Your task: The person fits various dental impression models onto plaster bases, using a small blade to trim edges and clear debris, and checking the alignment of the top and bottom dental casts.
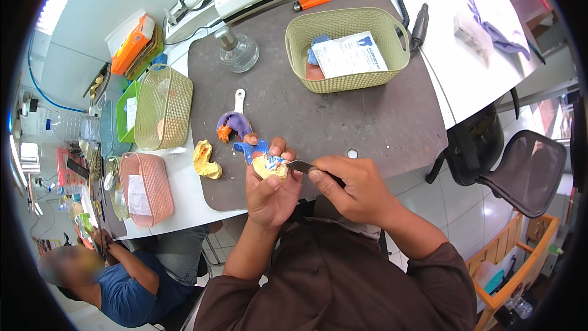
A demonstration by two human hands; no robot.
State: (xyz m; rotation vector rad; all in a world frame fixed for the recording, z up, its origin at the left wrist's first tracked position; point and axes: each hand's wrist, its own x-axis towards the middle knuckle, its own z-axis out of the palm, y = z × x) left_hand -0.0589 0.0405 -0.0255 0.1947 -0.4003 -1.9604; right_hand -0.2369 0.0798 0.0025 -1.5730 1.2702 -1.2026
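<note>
My left hand (268, 201) grips a cream plaster dental cast (268, 167) together with a blue perforated impression tray (248, 149), fingers wrapped behind them. In my right hand (358, 190) is a knife (300, 166), its blade meeting the right side of the cast. Just left of my left hand, a yellow plaster dental cast (206, 160) lies near the board's edge. A purple and orange dental impression (235, 124) sits beyond it, in a tray with a white handle (239, 100). The underside of the held cast is hidden by my palm.
A dark board (343, 124) covers the white table. On it stand an olive basket (306, 83) with papers, a glass bottle (239, 54) and an orange lighter (312, 2). Green and pink baskets (147, 193) line the left. A handpiece (419, 26) lies right; a person (138, 279) sits lower left.
</note>
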